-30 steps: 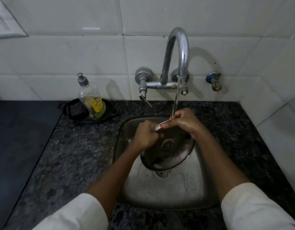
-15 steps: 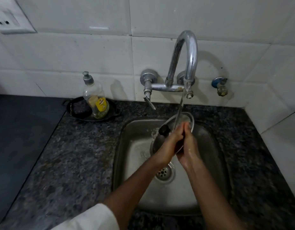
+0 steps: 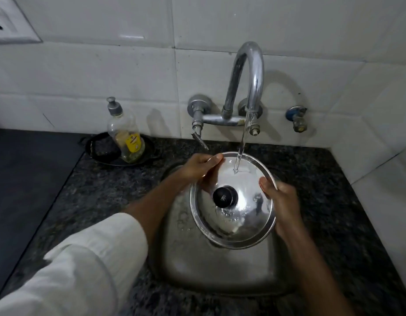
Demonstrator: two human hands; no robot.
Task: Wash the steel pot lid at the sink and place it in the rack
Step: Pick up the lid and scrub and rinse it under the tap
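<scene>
Here the steel pot lid (image 3: 234, 201) sits above the sink (image 3: 220, 270), top side up and tilted toward the camera, its black knob (image 3: 225, 196) near the middle. The left hand (image 3: 201, 166) has its grip closed on the far left rim, thumb lying along the edge. The right hand (image 3: 282, 201) has its grip closed on the right rim, thumb on top of the metal and fingers hidden beneath. A thin stream of water (image 3: 242, 144) falls from the curved tap (image 3: 250, 76) and strikes the lid's upper part, beyond the knob. Water pools and glints around the knob. A white sleeve (image 3: 83, 265) covers the left forearm. On the dark speckled table (image 3: 101, 201), left of the sink, a clear soap bottle (image 3: 125, 133) with a yellow label stands in a shallow black dish (image 3: 149, 153) against the white tiled wall (image 3: 106, 76). A blue-capped valve (image 3: 296, 117) juts from the wall right of the tap.
</scene>
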